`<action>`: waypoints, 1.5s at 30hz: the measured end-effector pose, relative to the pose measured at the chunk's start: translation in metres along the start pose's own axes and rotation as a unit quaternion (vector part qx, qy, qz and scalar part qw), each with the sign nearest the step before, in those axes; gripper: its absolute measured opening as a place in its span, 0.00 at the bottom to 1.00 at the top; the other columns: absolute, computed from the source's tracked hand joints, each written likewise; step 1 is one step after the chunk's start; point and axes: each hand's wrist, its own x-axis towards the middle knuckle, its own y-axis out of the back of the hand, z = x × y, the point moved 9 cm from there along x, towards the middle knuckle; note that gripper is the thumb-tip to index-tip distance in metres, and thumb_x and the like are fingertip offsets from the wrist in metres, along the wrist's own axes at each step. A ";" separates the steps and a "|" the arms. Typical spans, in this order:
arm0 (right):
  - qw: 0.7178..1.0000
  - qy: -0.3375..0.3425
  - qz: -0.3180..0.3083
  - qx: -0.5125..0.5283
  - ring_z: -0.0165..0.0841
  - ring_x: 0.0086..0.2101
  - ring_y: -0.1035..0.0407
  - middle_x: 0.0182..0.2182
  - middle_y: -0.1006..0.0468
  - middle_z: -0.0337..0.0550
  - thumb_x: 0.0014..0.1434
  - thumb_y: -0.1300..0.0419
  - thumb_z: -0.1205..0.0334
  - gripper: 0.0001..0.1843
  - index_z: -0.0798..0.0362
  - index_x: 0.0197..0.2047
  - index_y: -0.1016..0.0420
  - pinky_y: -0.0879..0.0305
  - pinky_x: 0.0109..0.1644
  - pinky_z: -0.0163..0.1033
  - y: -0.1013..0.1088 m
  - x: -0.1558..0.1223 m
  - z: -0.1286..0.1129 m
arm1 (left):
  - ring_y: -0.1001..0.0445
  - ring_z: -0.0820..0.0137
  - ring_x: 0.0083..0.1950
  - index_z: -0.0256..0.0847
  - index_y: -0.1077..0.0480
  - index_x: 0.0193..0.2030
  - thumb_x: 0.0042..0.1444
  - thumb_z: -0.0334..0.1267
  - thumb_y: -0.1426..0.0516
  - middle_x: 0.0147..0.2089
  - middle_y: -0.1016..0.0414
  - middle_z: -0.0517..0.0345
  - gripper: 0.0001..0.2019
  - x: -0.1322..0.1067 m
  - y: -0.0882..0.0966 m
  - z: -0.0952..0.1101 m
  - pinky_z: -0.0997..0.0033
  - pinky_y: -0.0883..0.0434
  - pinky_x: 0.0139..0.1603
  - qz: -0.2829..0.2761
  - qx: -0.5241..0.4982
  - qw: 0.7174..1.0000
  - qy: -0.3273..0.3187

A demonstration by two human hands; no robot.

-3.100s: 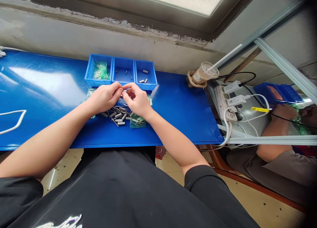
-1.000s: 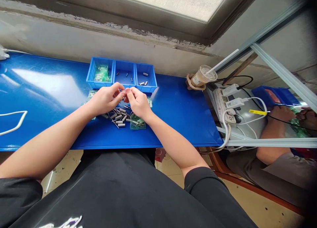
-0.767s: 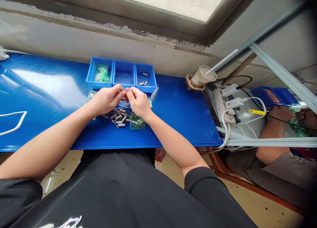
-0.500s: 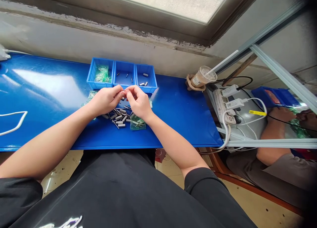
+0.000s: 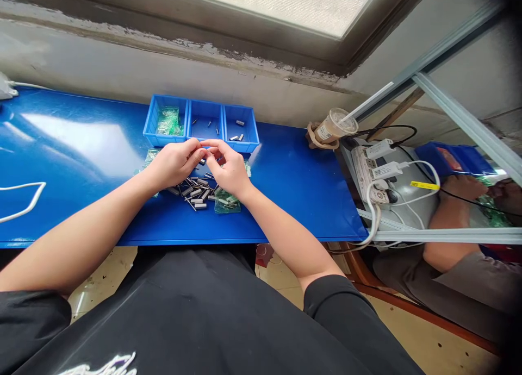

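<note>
My left hand (image 5: 178, 162) and my right hand (image 5: 227, 167) meet fingertip to fingertip above the table, both pinched closed. Whatever they pinch is hidden by the fingers or too small to name. Below them lies a loose pile of small metal cylinders and thin pins (image 5: 197, 193). A small green plastic bag (image 5: 227, 203) with metal pieces rests under my right wrist. Another clear-green bag (image 5: 151, 156) lies beside my left wrist. Just beyond my hands stand three joined blue bins: the left bin (image 5: 150, 119) holds green bags, the middle bin (image 5: 204, 110) thin pins, the right bin (image 5: 241, 113) several cylinders.
On the blue table (image 5: 297, 201), a drink cup (image 5: 335, 127) sits in a cardboard holder at the back right. Right of the table are a power strip (image 5: 365, 171) with plugs and cables, a metal frame (image 5: 444, 235), and another person's arm (image 5: 452, 217). A white cable (image 5: 35, 201) lies at left.
My hands stay in nearly the same place. The right fingers have shifted slightly, with the index finger reaching a little further over the left fingertips. The pile and bins look unchanged.
</note>
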 end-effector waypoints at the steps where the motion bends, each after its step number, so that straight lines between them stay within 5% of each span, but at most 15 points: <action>1: 1.000 -0.001 0.006 0.001 0.31 0.36 0.26 0.41 0.15 0.41 0.71 0.43 0.57 0.16 0.51 0.58 0.22 0.24 0.45 0.39 0.001 0.000 0.000 | 0.24 0.61 0.33 0.44 0.31 0.42 0.73 0.56 0.54 0.34 0.20 0.51 0.20 0.000 0.000 0.000 0.64 0.33 0.37 -0.001 -0.001 1.000 0.000; 9: 0.998 -0.059 0.022 0.013 0.31 0.33 0.27 0.39 0.16 0.39 0.72 0.40 0.51 0.14 0.47 0.55 0.26 0.24 0.44 0.41 0.006 -0.002 0.002 | 0.23 0.64 0.31 0.42 0.25 0.57 0.73 0.51 0.49 0.35 0.17 0.53 0.20 -0.001 -0.002 0.000 0.67 0.30 0.37 0.011 0.000 1.000 -0.017; 13: 0.998 -0.055 0.013 0.013 0.32 0.34 0.25 0.41 0.15 0.40 0.72 0.41 0.52 0.16 0.47 0.59 0.26 0.23 0.45 0.42 0.004 -0.002 0.001 | 0.24 0.64 0.30 0.41 0.24 0.57 0.73 0.49 0.49 0.32 0.19 0.55 0.19 -0.001 -0.001 -0.001 0.68 0.31 0.35 0.020 0.017 0.999 -0.028; 19: 0.996 -0.073 0.037 0.031 0.32 0.35 0.22 0.37 0.16 0.38 0.72 0.38 0.48 0.13 0.47 0.51 0.30 0.25 0.44 0.41 0.007 -0.002 0.008 | 0.19 0.65 0.33 0.42 0.23 0.58 0.72 0.50 0.47 0.36 0.16 0.55 0.19 -0.001 -0.001 0.003 0.68 0.27 0.39 0.013 -0.015 0.999 -0.035; 32: 0.985 -0.108 0.068 0.117 0.30 0.34 0.19 0.33 0.18 0.34 0.62 0.33 0.27 0.32 0.45 0.42 0.39 0.23 0.43 0.40 0.009 0.000 0.017 | 0.19 0.64 0.33 0.43 0.25 0.57 0.71 0.53 0.45 0.36 0.16 0.54 0.19 -0.001 -0.004 0.001 0.68 0.29 0.37 0.007 -0.008 0.999 -0.040; 39: 0.987 -0.103 0.069 0.105 0.31 0.33 0.20 0.32 0.18 0.33 0.63 0.33 0.28 0.31 0.45 0.43 0.39 0.27 0.42 0.40 0.009 -0.001 0.017 | 0.18 0.63 0.33 0.44 0.25 0.58 0.73 0.53 0.48 0.37 0.15 0.54 0.19 -0.001 -0.005 0.001 0.68 0.28 0.36 0.009 -0.004 0.999 -0.037; 45: 0.989 -0.092 0.053 0.099 0.32 0.35 0.20 0.34 0.17 0.35 0.68 0.34 0.38 0.23 0.46 0.50 0.34 0.25 0.44 0.41 0.008 0.000 0.015 | 0.18 0.64 0.34 0.42 0.25 0.59 0.73 0.51 0.48 0.38 0.14 0.53 0.20 -0.001 -0.003 0.003 0.68 0.27 0.38 0.006 -0.008 0.999 -0.035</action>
